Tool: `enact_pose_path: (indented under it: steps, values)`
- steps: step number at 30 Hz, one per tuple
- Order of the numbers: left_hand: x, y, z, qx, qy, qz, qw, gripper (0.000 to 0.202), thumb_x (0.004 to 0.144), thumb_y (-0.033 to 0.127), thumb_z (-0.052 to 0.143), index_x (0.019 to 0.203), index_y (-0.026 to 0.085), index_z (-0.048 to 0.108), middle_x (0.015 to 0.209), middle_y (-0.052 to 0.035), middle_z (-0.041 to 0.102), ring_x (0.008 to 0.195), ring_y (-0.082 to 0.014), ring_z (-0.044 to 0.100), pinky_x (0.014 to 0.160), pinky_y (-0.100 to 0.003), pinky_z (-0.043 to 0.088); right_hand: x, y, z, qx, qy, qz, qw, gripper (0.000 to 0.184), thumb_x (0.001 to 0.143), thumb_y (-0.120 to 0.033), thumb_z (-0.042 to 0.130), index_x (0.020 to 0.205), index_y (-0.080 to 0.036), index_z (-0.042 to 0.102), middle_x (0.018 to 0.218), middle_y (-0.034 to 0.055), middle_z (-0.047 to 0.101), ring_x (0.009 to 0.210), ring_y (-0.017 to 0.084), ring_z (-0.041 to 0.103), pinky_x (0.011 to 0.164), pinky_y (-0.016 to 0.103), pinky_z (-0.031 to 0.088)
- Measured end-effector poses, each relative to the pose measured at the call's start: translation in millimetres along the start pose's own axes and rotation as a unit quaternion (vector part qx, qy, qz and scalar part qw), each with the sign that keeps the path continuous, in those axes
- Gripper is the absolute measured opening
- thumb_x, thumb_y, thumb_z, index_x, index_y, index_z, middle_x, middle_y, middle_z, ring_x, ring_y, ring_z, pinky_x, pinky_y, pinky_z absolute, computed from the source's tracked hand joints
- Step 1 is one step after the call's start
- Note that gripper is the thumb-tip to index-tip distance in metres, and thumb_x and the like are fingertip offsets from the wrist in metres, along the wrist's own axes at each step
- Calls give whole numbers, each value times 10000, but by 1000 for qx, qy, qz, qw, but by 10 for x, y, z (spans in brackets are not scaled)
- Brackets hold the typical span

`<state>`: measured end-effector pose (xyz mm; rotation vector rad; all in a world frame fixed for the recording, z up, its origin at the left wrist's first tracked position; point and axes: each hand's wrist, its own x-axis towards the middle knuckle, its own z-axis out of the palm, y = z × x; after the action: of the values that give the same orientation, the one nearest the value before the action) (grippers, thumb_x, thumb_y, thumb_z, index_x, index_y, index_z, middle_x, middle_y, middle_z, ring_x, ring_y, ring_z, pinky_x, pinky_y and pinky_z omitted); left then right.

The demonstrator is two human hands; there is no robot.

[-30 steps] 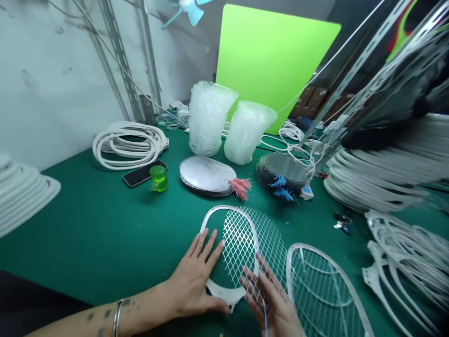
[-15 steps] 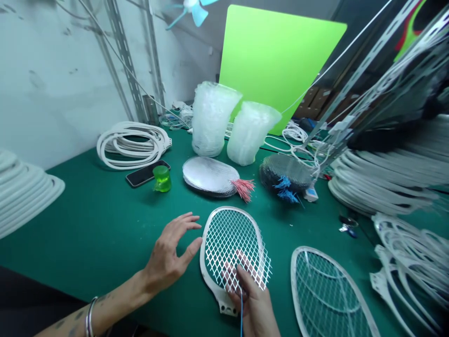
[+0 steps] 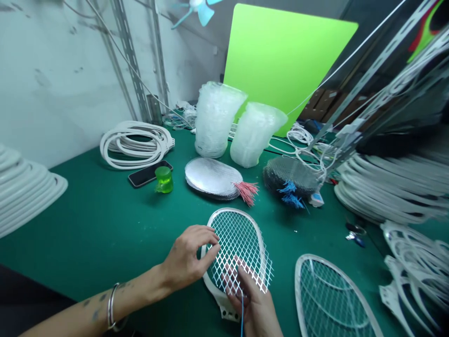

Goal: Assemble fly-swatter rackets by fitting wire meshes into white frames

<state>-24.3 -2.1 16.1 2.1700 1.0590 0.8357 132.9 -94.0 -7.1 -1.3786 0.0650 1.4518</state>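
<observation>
A white oval racket frame (image 3: 255,229) lies on the green table (image 3: 105,220) in front of me, with a white diamond mesh sheet (image 3: 238,252) laid over it, its right edge overhanging the rim. My left hand (image 3: 187,260) rests on the frame's left side, fingers curled onto the mesh edge. My right hand (image 3: 250,299) is under and against the mesh's near end, fingers pinched there, with a thin blue wire (image 3: 242,313) running down from it.
A second meshed frame (image 3: 329,299) lies at the right. Behind are a silver mesh stack with pink wires (image 3: 212,177), a dark mesh stack with blue wires (image 3: 289,175), a green bottle (image 3: 163,179), a phone (image 3: 149,173), clear plastic stacks (image 3: 217,119) and piles of white frames (image 3: 393,182).
The mesh has been shifted left onto the frame. My left hand, lifted half a second ago, has come back down onto the frame's left edge. My right hand holds the near end.
</observation>
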Motion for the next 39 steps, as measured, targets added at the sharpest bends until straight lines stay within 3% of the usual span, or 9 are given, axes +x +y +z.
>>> enact_pose_path:
  steps: [4, 7, 9, 11, 14, 18, 23, 29, 39]
  values:
    - [55, 7, 28, 7, -13, -13, 1000, 160, 895, 292, 546, 837, 209, 670, 955, -38, 724, 1025, -213, 636, 965, -374, 470, 67, 27, -10, -5, 21, 9, 1000, 646, 548, -379, 881, 1101, -150, 640, 914, 84, 760, 769, 200, 722, 628, 241, 559]
    - [82, 23, 79, 28, -73, -20, 997, 215, 908, 347, 535, 977, 215, 690, 1111, -47, 703, 1133, -225, 599, 1032, -392, 433, 117, 57, -29, -5, 26, 20, 999, 613, 521, -390, 894, 1035, -152, 661, 873, 69, 760, 754, 205, 722, 611, 248, 561]
    - [104, 34, 156, 54, -146, 0, 988, 392, 943, 437, 473, 1236, 217, 615, 1367, -69, 565, 1311, -255, 467, 1117, -438, 344, 130, 60, -39, 10, 19, 26, 999, 609, 478, -383, 913, 982, -150, 662, 822, 56, 759, 748, 212, 722, 642, 269, 574]
    - [125, 20, 263, 92, -210, 19, 973, 573, 971, 524, 363, 1445, 205, 411, 1545, -92, 305, 1439, -297, 244, 1166, -502, 227, 128, 45, -44, 24, 6, 34, 999, 605, 448, -362, 927, 944, -148, 652, 783, 50, 758, 755, 224, 724, 681, 297, 586]
    - [139, -67, 436, 148, -235, 14, 961, 657, 980, 574, 253, 1519, 198, 238, 1582, -117, 100, 1462, -335, 62, 1168, -559, 149, 111, 8, -42, 11, -1, 45, 999, 593, 480, -346, 920, 963, -144, 642, 805, 51, 761, 740, 217, 724, 671, 299, 590]
    - [122, -178, 569, 193, -204, 13, 960, 652, 975, 581, 279, 1514, 215, 258, 1576, -119, 138, 1460, -332, 84, 1168, -544, 174, 100, -7, -57, -12, 5, 54, 998, 594, 533, -366, 898, 1016, -140, 637, 847, 59, 760, 720, 194, 721, 619, 259, 577]
    - [120, -119, 554, 202, -170, 16, 964, 651, 968, 591, 298, 1503, 220, 292, 1569, -112, 211, 1458, -323, 139, 1169, -520, 206, 79, -15, -95, 2, -5, 53, 999, 635, 504, -379, 910, 1031, -157, 633, 857, 78, 762, 843, 248, 725, 702, 296, 582]
    - [117, 2, 460, 200, -170, 17, 965, 656, 968, 591, 291, 1508, 219, 275, 1570, -115, 214, 1456, -322, 147, 1165, -520, 219, 20, -87, -86, 3, -32, 65, 997, 652, 470, -365, 927, 1003, -157, 614, 870, 91, 764, 851, 262, 726, 759, 334, 578]
    - [146, -53, 518, 196, -205, -14, 959, 684, 966, 612, 242, 1502, 190, 298, 1568, -139, 201, 1456, -327, 143, 1174, -508, 191, 98, -11, -138, 2, -43, 40, 998, 603, 596, -337, 872, 1087, -140, 584, 912, 81, 763, 854, 253, 724, 738, 347, 585]
